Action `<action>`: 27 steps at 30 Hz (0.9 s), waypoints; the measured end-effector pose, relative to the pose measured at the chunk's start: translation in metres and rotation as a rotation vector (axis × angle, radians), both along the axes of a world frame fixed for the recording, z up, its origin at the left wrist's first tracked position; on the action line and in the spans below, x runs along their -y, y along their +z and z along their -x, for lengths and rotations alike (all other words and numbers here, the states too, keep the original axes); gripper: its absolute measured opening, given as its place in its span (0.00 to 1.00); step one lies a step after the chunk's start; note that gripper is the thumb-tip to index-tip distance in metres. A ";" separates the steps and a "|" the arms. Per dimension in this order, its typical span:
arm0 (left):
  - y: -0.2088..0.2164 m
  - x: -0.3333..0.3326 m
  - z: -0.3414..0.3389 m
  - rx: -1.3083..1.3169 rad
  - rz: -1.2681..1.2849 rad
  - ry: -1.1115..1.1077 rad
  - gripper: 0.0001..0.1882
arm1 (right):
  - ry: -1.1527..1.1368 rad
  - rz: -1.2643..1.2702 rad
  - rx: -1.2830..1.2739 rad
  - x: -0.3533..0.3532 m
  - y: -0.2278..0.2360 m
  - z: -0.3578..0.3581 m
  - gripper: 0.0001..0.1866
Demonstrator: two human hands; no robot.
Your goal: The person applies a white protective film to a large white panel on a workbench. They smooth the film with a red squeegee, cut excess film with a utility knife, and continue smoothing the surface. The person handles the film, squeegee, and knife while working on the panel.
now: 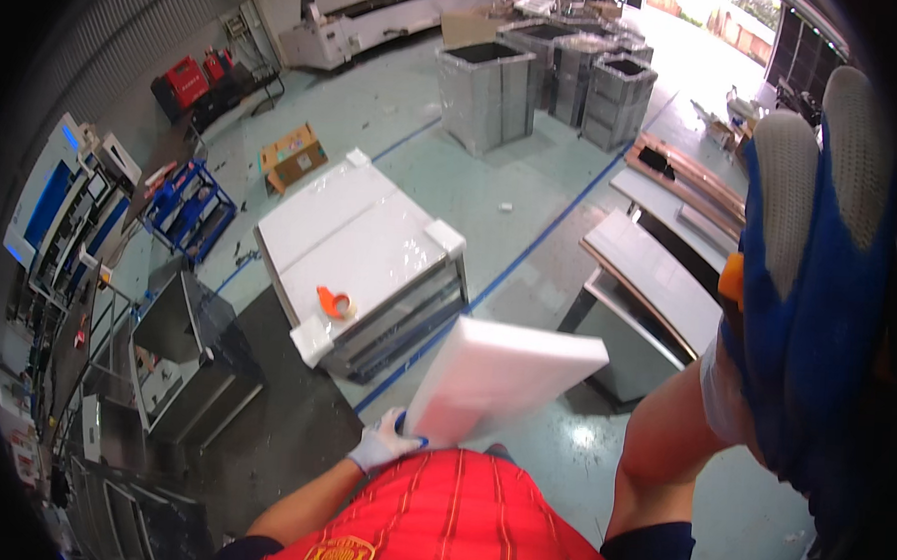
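My left hand (386, 441), in a white glove with blue on the fingers, is closed on the lower left edge of a thick white foam block (514, 378). The block stands tilted just in front of my body. My right hand (804, 286) is raised very near the camera at the right, in a blue and grey glove with its fingers pointing up. A small orange piece (732, 280) shows at this hand's inner side; most of it is hidden, and I cannot make out its kind. Beyond the foam, an orange tape dispenser (334, 303) lies on a white-topped, film-wrapped stack (356, 231).
Grey metal frames (189, 369) stand at the left, near a blue cart (191, 209). An open cardboard box (294, 158) sits behind the stack. Film-wrapped grey cabinets (487, 97) stand at the back. Panels (659, 269) rest on supports at the right. A blue line (546, 234) crosses the floor.
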State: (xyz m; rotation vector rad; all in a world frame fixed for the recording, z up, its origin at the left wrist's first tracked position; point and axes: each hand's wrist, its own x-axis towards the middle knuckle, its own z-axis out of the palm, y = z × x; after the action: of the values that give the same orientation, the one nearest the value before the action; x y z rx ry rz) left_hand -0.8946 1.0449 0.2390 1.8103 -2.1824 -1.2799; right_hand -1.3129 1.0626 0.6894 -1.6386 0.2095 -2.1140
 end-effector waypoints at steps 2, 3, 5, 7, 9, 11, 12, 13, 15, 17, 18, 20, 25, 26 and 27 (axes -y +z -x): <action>0.006 0.002 0.006 -0.005 -0.027 0.004 0.59 | -0.015 -0.062 0.001 0.008 0.000 -0.002 0.25; 0.013 0.007 0.003 0.059 -0.003 0.011 0.58 | -0.016 -0.081 0.021 0.010 -0.002 -0.005 0.25; 0.019 0.009 0.011 0.073 0.018 0.040 0.54 | -0.022 -0.136 0.024 0.013 -0.011 -0.008 0.26; 0.024 0.013 0.017 0.202 0.099 0.056 0.50 | -0.046 -0.231 0.051 0.018 -0.030 -0.010 0.26; 0.027 0.027 0.022 0.029 0.016 0.089 0.63 | -0.068 -0.331 0.102 0.019 -0.064 -0.015 0.27; 0.031 0.041 0.025 0.054 0.075 0.040 0.64 | -0.113 -0.691 0.019 0.022 -0.111 -0.024 0.27; 0.034 0.050 0.029 -0.029 0.045 0.028 0.64 | -0.146 -0.941 -0.087 0.023 -0.137 -0.029 0.27; 0.035 0.055 0.029 -0.121 0.078 0.016 0.65 | -0.164 -1.098 -0.234 0.019 -0.168 -0.037 0.26; 0.046 0.070 0.032 -0.191 0.071 -0.014 0.56 | -0.295 -1.284 -0.398 0.019 -0.225 -0.061 0.21; 0.062 0.088 0.035 -0.172 0.066 -0.140 0.51 | -0.216 -1.399 -0.415 -0.001 -0.267 -0.071 0.22; 0.070 0.094 0.037 -0.147 0.018 -0.143 0.50 | -0.204 -1.396 -0.436 -0.011 -0.285 -0.076 0.22; 0.086 0.106 0.042 -0.163 -0.023 -0.150 0.46 | -0.187 -1.347 -0.492 -0.029 -0.309 -0.082 0.21; 0.109 0.124 0.054 -0.025 -0.179 -0.183 0.41 | -0.334 -1.231 -0.747 -0.037 -0.338 -0.087 0.21; 0.110 0.125 0.056 0.006 -0.194 -0.174 0.41 | -0.346 -1.233 -0.752 -0.037 -0.341 -0.087 0.20; 0.110 0.125 0.058 -0.004 -0.151 -0.206 0.40 | -0.357 -1.234 -0.759 -0.036 -0.342 -0.088 0.20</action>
State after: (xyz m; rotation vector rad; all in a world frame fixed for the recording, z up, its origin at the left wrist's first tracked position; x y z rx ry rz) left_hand -0.9522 0.9203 0.3487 1.6628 -2.3821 -1.5246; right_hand -1.2252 1.0989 0.3471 -1.4549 1.7142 -0.9125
